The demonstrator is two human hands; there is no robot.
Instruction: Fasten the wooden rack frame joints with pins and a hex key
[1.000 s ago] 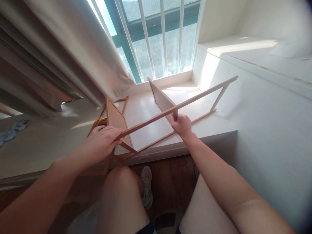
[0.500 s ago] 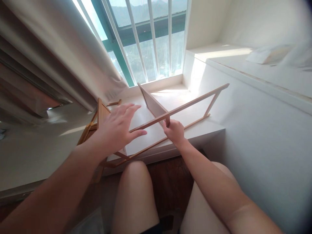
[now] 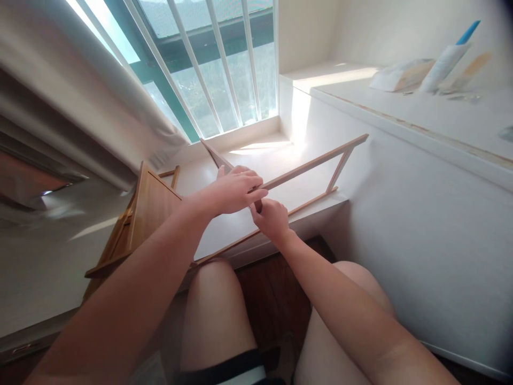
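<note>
At the bottom of the frame our thighs point(image 3: 216, 315) sit over a dark floor point(image 3: 276, 289). Just above, at centre, our right hand point(image 3: 272, 218) is clamped on a short post of the frame point(image 3: 316, 162), and our left hand point(image 3: 236, 190) curls over its top rail (the two hands touch). The frame stands on the sill point(image 3: 280, 160), running to the right. A board point(image 3: 154, 206) leans at centre left. Farther up are the curtain point(image 3: 80, 91) at upper left and the window point(image 3: 224, 80) at top centre.
</note>
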